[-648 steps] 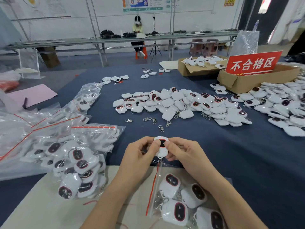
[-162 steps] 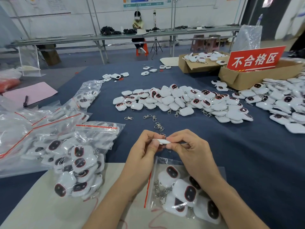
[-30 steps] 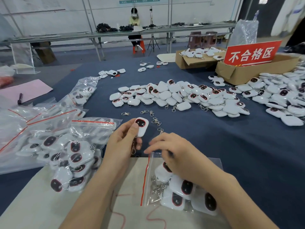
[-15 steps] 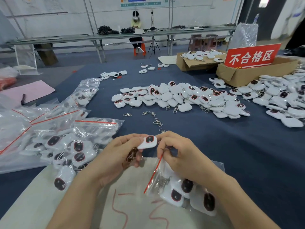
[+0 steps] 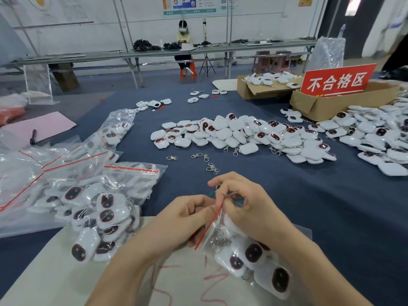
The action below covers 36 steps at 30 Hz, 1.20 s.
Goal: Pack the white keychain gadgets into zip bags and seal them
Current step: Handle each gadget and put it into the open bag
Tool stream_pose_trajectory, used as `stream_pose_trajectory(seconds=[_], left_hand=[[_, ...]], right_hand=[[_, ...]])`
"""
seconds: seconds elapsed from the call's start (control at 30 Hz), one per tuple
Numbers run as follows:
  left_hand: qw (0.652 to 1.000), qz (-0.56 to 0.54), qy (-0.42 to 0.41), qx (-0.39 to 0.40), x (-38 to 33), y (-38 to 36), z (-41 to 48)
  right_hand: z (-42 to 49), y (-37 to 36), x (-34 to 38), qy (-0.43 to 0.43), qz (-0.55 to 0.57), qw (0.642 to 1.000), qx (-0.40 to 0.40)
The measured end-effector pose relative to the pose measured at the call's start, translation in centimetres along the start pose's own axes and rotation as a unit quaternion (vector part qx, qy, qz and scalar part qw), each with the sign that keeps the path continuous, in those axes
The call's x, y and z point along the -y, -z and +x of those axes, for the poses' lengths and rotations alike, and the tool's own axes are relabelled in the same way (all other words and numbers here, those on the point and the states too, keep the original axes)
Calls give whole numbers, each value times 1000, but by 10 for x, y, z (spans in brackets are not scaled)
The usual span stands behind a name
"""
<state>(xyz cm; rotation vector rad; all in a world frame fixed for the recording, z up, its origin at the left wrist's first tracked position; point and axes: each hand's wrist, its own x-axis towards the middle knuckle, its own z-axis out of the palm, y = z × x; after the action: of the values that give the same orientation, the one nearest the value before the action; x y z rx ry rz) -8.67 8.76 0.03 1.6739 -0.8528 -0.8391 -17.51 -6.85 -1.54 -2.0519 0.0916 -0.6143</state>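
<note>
While the clear red-striped plastic zip bag (image 5: pixel 223 237), near centre, is pinched at its mouth by curled left hand (image 5: pixel 185 217) and right hand (image 5: pixel 245 206), the white plastic keychain gadgets (image 5: pixel 249 253) inside are best kept off the seal tbh.

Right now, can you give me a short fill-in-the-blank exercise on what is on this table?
The left hand and right hand pinch the mouth of a zip bag whose seal strip is ____. The loose pile of gadgets lies on a ____ cloth. The sign stands in a ____ box. Missing words: red, blue, cardboard.
</note>
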Motion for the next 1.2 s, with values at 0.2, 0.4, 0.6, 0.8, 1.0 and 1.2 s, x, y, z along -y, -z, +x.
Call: stream_pose_trajectory(seconds=[0.2,0.4,0.6,0.8,1.0,1.2], left_hand=[[997,61,11,50,-4,0,-6],[997,-36,3,-63,-6,1,-2],[986,-70,-48,-142,7,2,4],[989,-5,-98,-112,23,2,12],[978,-1,-98,-186,35,13,17],[935,93,-136,-313,31,13,28]], right_hand=[[-2,3,8,4,13,999,35],[-2,4,15,16,78,995,61],[3,13,11,-16,101,994,22],[10,46,-29,-112,54,977,-175],[2,43,-51,-134,-35,977,-160],[11,38,-57,-125,-80,982,-121]])
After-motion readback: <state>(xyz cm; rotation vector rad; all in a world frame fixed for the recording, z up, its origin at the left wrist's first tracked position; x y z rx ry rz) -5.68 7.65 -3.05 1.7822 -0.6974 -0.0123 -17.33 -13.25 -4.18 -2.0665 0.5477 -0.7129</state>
